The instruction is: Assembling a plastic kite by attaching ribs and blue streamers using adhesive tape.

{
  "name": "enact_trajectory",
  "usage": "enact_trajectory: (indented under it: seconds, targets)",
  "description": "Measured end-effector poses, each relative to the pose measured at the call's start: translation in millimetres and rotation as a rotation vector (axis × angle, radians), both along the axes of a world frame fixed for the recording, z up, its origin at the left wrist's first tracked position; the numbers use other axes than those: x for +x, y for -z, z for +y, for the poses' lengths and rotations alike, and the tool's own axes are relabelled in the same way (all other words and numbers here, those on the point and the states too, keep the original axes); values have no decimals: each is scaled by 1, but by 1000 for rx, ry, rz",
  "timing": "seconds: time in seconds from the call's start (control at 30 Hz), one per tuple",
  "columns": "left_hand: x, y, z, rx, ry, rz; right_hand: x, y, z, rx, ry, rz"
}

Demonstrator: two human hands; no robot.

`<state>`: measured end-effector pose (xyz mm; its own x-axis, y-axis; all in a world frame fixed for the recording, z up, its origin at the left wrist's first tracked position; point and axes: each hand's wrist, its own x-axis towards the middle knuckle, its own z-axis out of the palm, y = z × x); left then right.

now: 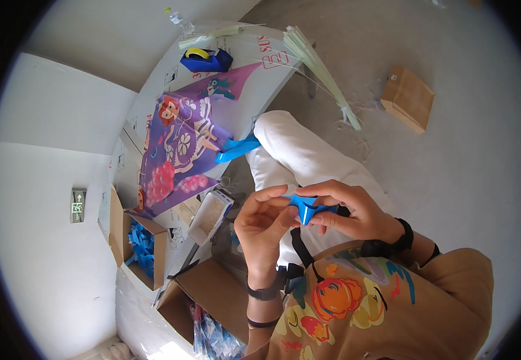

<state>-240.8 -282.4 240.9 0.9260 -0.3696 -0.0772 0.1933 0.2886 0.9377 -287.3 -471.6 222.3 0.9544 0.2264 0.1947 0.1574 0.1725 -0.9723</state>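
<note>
Grey floor point(464, 168); both hands point(260, 225) point(359, 213) half-curled on blue piece point(306, 211)

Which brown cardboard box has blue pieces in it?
The leftmost box, open on the white table: blue pieces lie in it. The lower box holds plastic packets; the floor box, upper right, shows no contents.

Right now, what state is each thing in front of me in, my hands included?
Blue piece: folded, held between both hands
Left hand: pinching it
Right hand: pinching it too
Purple printed sheet: spread out
Tape dispenser: loaded with a yellow roll
Smaller carton: open, holding blue strips
Larger carton: open, holding packets
Floor box: apparently closed
Pale stick bundle: gathered near one end
</note>
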Motion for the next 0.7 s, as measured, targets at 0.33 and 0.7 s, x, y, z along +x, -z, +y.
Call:
enact_trajectory:
  seconds: [0.33,0.7]
  targets:
    - [-11,15,-3,322,-260,-499,2,1,10,107,58,191]
    - [-9,13,7,134,-168,-144,3,7,14,267,-39,320]
